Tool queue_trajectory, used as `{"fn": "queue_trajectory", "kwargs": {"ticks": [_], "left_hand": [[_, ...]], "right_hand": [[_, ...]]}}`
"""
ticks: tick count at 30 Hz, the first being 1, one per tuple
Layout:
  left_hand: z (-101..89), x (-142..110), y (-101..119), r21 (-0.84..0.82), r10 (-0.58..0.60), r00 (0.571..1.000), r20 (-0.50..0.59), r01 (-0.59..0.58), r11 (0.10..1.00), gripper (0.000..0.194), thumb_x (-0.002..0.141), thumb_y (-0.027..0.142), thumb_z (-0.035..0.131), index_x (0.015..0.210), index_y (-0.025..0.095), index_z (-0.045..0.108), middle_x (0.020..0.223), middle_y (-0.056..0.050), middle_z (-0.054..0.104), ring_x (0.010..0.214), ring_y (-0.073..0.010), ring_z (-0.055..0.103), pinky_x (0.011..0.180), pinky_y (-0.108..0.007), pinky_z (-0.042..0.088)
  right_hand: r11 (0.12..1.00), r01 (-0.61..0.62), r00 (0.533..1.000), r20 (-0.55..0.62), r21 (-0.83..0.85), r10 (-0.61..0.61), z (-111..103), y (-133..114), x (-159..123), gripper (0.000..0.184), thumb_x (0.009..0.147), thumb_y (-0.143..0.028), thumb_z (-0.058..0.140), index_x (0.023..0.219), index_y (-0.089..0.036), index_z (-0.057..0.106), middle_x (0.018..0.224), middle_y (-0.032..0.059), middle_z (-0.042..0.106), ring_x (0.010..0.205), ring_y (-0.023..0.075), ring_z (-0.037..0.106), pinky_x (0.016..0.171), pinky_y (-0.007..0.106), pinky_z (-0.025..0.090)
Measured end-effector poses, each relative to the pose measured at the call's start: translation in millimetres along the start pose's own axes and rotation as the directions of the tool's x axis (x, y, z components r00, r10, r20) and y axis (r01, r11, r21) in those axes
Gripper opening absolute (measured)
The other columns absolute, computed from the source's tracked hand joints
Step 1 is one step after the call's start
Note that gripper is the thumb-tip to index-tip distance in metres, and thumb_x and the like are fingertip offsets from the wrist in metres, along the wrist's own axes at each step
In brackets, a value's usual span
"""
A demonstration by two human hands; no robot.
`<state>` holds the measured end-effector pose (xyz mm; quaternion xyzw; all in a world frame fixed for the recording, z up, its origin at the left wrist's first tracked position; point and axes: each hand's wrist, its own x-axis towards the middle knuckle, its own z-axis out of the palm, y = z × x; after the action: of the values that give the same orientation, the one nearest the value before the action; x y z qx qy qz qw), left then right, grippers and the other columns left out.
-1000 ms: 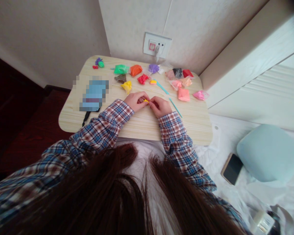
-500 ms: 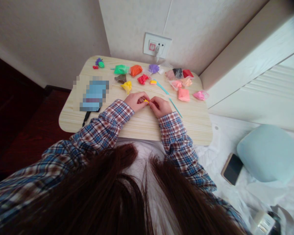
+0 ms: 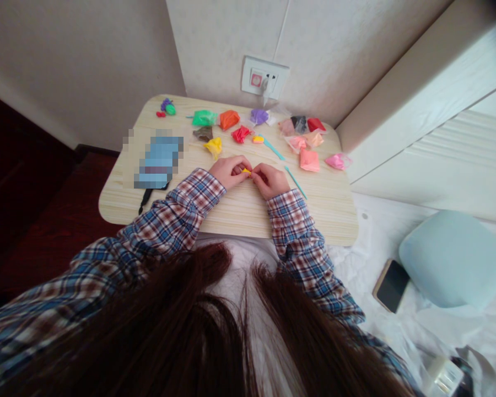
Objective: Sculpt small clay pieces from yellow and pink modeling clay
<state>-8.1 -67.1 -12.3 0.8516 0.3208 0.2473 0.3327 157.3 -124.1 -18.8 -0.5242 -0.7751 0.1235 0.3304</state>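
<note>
My left hand [image 3: 230, 171] and my right hand [image 3: 273, 180] meet over the middle of a small light-wood table [image 3: 231, 212]. Both pinch a small yellow piece of clay [image 3: 246, 171] between their fingertips. Just beyond the left hand lies a yellow clay bag [image 3: 214, 146]. A thin teal modelling tool [image 3: 294, 181] lies right of my right hand, and a second teal tool [image 3: 273, 147] lies farther back.
Several small bags of coloured clay line the far side of the table: green [image 3: 204, 117], orange [image 3: 228, 119], red [image 3: 241, 134], purple [image 3: 258, 116], pink [image 3: 310, 160]. A blurred blue item [image 3: 159, 159] lies at the left. A phone [image 3: 391, 285] and pale blue cushion [image 3: 453, 259] rest on the bed.
</note>
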Motion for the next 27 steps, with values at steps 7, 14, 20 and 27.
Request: {"fn": "queue_trajectory", "kwargs": {"ticks": [7, 14, 20, 27], "left_hand": [[-0.1, -0.5, 1.2, 0.005, -0.010, 1.000, 0.001, 0.010, 1.000, 0.017, 0.085, 0.025, 0.056, 0.094, 0.011, 0.057, 0.079, -0.001, 0.059, 0.070, -0.0127, 0.058, 0.066, -0.030, 0.050], [-0.2, -0.3, 1.8, 0.003, -0.013, 1.000, -0.007, 0.013, 1.000, 0.017, 0.085, 0.024, 0.056, 0.094, 0.011, 0.057, 0.081, -0.002, 0.059, 0.071, -0.0127, 0.058, 0.066, -0.030, 0.050], [-1.1, -1.2, 3.9, -0.006, -0.012, 1.000, -0.002, 0.012, 1.000, 0.017, 0.085, 0.025, 0.056, 0.093, 0.011, 0.057, 0.080, -0.002, 0.059, 0.071, -0.0127, 0.058, 0.066, -0.030, 0.050], [-0.5, -1.2, 2.8, -0.006, -0.010, 1.000, -0.004, 0.010, 1.000, 0.017, 0.085, 0.025, 0.056, 0.094, 0.011, 0.057, 0.079, -0.002, 0.059, 0.070, -0.0127, 0.058, 0.066, -0.030, 0.050]], "right_hand": [[1.000, 0.011, 1.000, -0.003, 0.009, -0.011, 0.0, 0.0, 0.0, 0.017, 0.088, -0.027, 0.047, 0.080, -0.015, 0.053, 0.070, 0.0001, 0.054, 0.062, 0.0129, 0.051, 0.060, 0.026, 0.042], [1.000, 0.001, 1.000, -0.002, 0.003, -0.001, 0.1, -1.1, -0.5, 0.017, 0.088, -0.029, 0.047, 0.079, -0.015, 0.052, 0.070, 0.0013, 0.054, 0.063, 0.0139, 0.051, 0.061, 0.027, 0.042], [1.000, 0.000, 1.000, -0.002, 0.002, 0.000, 0.2, -0.8, -0.5, 0.017, 0.088, -0.029, 0.046, 0.080, -0.015, 0.053, 0.071, 0.0015, 0.054, 0.063, 0.0138, 0.051, 0.059, 0.027, 0.041], [1.000, -0.001, 1.000, 0.005, -0.003, 0.001, 0.4, -0.6, -0.4, 0.022, 0.090, -0.033, 0.046, 0.080, -0.014, 0.053, 0.071, 0.0011, 0.054, 0.063, 0.0133, 0.051, 0.060, 0.027, 0.042]]}}
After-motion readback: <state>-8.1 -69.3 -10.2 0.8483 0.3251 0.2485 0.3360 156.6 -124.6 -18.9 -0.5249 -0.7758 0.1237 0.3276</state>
